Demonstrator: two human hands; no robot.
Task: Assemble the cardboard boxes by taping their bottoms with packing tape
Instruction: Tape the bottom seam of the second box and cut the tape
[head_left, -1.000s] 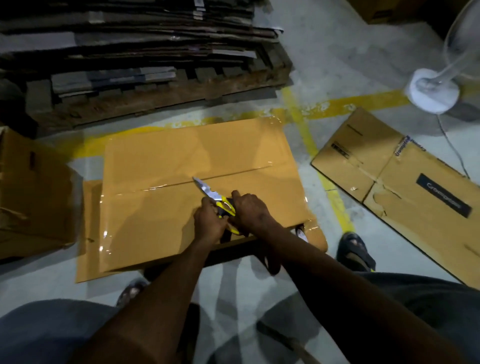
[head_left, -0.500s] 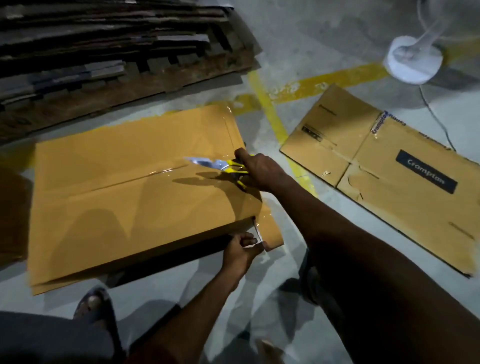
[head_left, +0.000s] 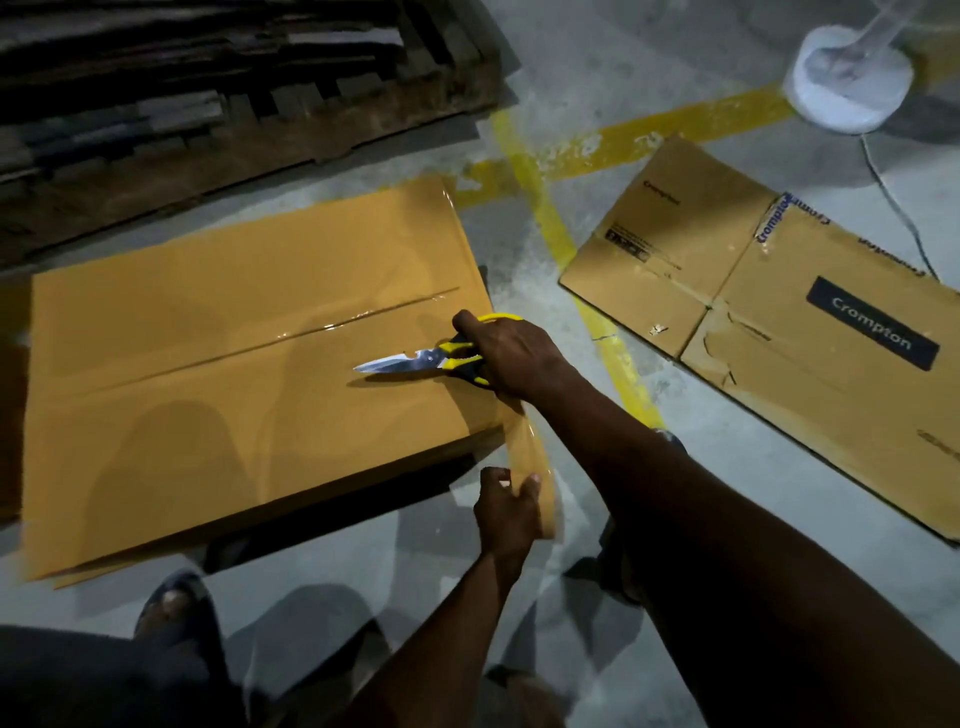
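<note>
A grey concrete floor (head_left: 597, 78) with yellow lines carries the work. The cardboard box (head_left: 234, 389) lies on it bottom up, glossy tape along its centre seam (head_left: 291, 335). A loose tape tail (head_left: 530, 452) runs off the box's near right corner. The left hand (head_left: 506, 506) has its grip pinched on that tail. The right hand (head_left: 514, 353) has its grip clenched round the handles of the scissors (head_left: 410, 358), blades pointing left above the box.

The step looks like trimming the tail. To do it well, keep the tail taut, bring the blades round close to the box edge, cut square, then press the end flat against the side wall. Slack tape would likely fold onto itself.
</note>
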